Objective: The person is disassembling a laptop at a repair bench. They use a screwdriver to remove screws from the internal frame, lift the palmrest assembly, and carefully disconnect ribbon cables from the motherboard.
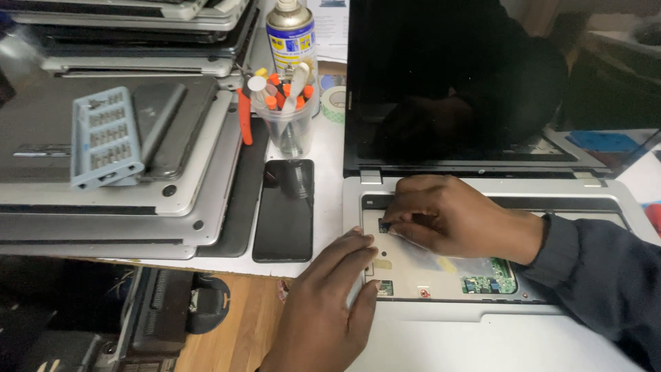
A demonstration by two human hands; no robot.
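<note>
A repair workshop: stacked laptops [117, 172], a screwdriver-bit case [105, 138], a tool cup [289, 120].

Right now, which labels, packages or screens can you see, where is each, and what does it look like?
Laptop screen: upright behind both hands, dark, off.
Phone: flat left of the open laptop, black rectangular screen, off.
Spray can: top centre behind the tool cup, cylindrical, yellow and blue label.
Bit case: on the stacked laptops at left, grey-blue rectangular tray.

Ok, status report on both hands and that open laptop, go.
Right hand fingertips pinching a small dark part in the open laptop bay. Left hand bracing its front-left edge. Phone lies beside, clear.
</note>
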